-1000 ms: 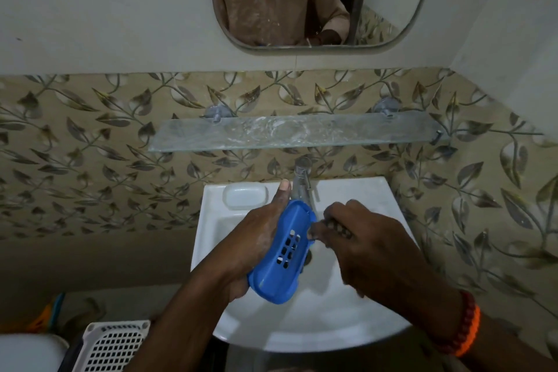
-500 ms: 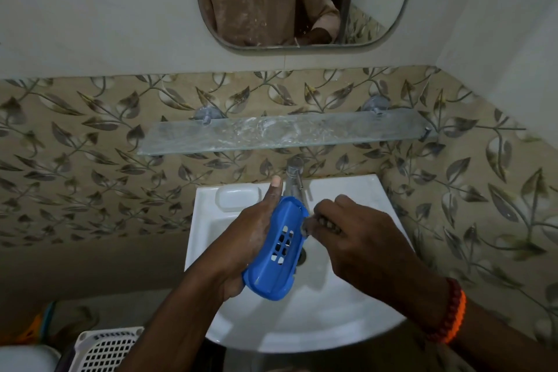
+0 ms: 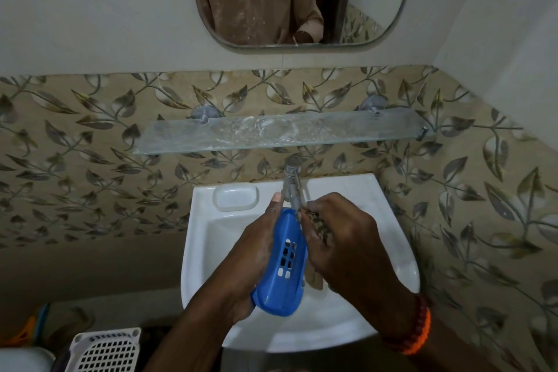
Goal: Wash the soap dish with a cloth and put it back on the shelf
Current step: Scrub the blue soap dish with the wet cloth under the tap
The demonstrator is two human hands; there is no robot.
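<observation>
My left hand [image 3: 256, 260] grips a blue slotted soap dish [image 3: 280, 269] on edge over the white sink [image 3: 392, 251], its underside facing me. Pressed against the dish's far side, my right hand [image 3: 347, 248] holds a dark cloth [image 3: 318, 228], most of it hidden in the fingers. The tap [image 3: 292, 181] stands just behind both hands. Above it a glass shelf [image 3: 277, 133] is fixed to the leaf-patterned wall, with nothing on it.
A moulded soap recess [image 3: 235, 198] sits at the sink's back left. A mirror [image 3: 302, 0] hangs over the shelf. A white perforated basket [image 3: 105, 350] and a white rounded object [image 3: 24, 361] are at bottom left. The right wall [image 3: 498, 39] closes in near the sink.
Both hands stay together over the sink with the dish between them. The right hand has shifted slightly along the dish's far side. The camera view has drifted a little.
</observation>
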